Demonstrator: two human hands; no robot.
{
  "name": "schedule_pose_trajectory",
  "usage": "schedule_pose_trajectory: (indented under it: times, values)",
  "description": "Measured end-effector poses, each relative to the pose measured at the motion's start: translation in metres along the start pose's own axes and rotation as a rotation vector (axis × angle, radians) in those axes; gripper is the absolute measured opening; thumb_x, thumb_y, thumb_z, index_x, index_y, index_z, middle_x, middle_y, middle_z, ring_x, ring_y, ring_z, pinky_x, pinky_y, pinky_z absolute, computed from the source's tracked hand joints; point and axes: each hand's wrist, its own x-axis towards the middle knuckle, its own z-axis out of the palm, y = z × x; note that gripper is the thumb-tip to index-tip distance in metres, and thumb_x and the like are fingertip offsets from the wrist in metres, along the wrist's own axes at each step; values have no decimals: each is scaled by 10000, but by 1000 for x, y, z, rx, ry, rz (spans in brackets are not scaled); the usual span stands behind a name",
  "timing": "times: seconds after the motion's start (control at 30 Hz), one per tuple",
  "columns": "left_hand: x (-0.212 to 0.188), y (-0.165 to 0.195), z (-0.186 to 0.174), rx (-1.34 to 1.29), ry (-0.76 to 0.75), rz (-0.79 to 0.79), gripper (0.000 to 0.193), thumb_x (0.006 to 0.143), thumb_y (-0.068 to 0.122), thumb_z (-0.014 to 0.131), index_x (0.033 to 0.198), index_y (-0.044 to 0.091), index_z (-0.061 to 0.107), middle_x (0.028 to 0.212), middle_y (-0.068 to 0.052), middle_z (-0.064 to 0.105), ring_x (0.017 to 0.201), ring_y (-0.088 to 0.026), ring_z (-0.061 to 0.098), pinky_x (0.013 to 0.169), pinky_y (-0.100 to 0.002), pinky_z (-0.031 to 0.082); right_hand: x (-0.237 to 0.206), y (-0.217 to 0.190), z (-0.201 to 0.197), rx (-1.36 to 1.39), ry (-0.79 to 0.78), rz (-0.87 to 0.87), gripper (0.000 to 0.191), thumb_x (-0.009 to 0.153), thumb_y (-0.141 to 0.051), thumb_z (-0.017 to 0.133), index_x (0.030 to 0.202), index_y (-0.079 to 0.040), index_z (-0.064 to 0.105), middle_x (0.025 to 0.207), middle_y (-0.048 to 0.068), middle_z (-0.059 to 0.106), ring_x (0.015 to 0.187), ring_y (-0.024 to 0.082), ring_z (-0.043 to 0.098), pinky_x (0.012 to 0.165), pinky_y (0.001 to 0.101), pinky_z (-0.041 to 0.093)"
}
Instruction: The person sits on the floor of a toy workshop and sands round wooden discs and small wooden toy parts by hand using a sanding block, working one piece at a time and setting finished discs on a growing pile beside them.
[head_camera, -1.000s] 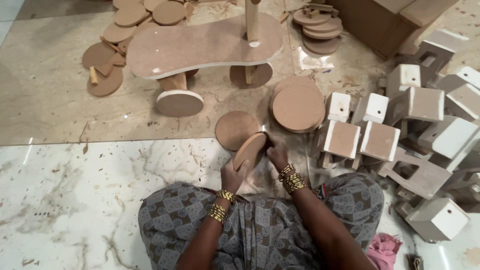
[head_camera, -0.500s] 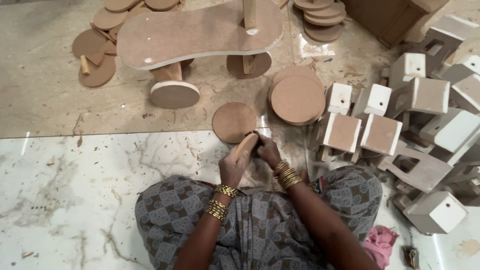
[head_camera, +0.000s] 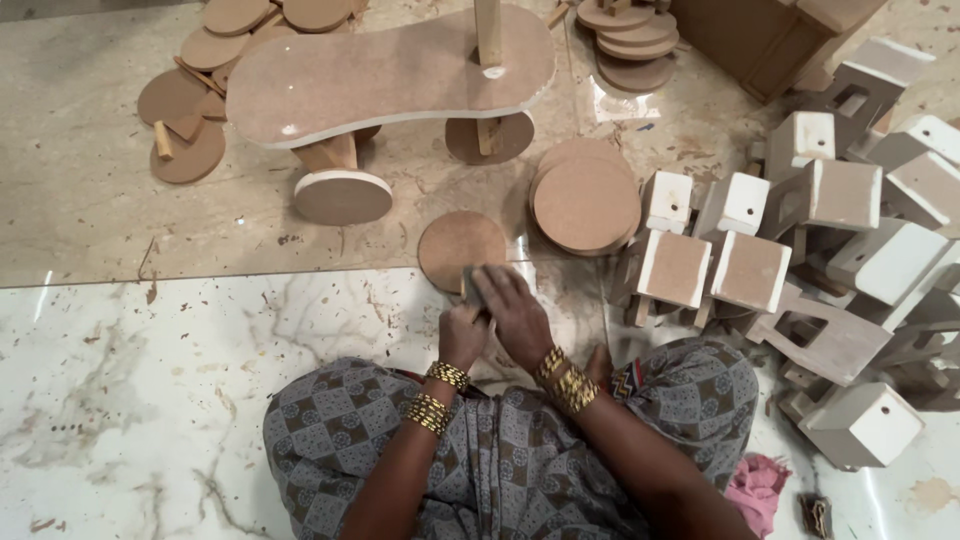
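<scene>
My left hand (head_camera: 462, 336) is closed around a round brown wooden disc, which is almost fully hidden under both hands above my lap. My right hand (head_camera: 512, 308) lies over the top of it, its fingers pressing a small grey pad (head_camera: 469, 282) against the disc's edge. Both wrists wear gold bangles. Just beyond my fingers a single brown disc (head_camera: 458, 246) lies flat on the floor. A stack of similar discs (head_camera: 586, 202) sits to its right.
A long peanut-shaped board on round feet (head_camera: 390, 75) stands ahead. More discs (head_camera: 190, 110) lie at the far left and far middle (head_camera: 628, 45). Several white-edged wooden box pieces (head_camera: 800, 230) pile up on the right. A pink cloth (head_camera: 757, 487) lies by my right knee.
The disc, held up on edge between my hands a second ago, has come down and is covered by them. My right hand has slid over its top toward the left.
</scene>
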Motion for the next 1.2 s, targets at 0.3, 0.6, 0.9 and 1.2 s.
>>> schedule_pose_trajectory:
  times: [0.3,0.6,0.9,1.2]
  values:
    - [-1,33,-24,-150,10,-269,341,902,287,747,1073,-8,733,773,-223,732,672,-327,760,606,-422,586,5,91,47,1073,-195,675,652,805,136,401,1320,-106,721,1084,144,757,924,312,728,791,378,596]
    - [12,-3,-1,100,-132,-40,181,903,184,707,961,19,754,836,-186,765,779,-358,739,631,-424,565,-1,6,3,-13,27,-125,670,790,-11,631,1442,-127,532,1416,195,611,1249,392,586,840,418,598]
    - [-1,27,-24,-139,50,-166,340,905,251,742,1122,-10,731,838,-254,725,773,-382,741,657,-434,586,1,88,56,799,-199,636,562,807,160,434,1272,-30,685,1059,147,767,924,224,727,835,395,610]
    - [1,-10,5,101,15,1,133,849,164,729,836,33,746,804,-181,751,749,-401,711,706,-463,557,0,2,-2,83,15,-99,585,817,28,633,1389,-86,595,1348,205,651,1240,362,574,980,455,557]
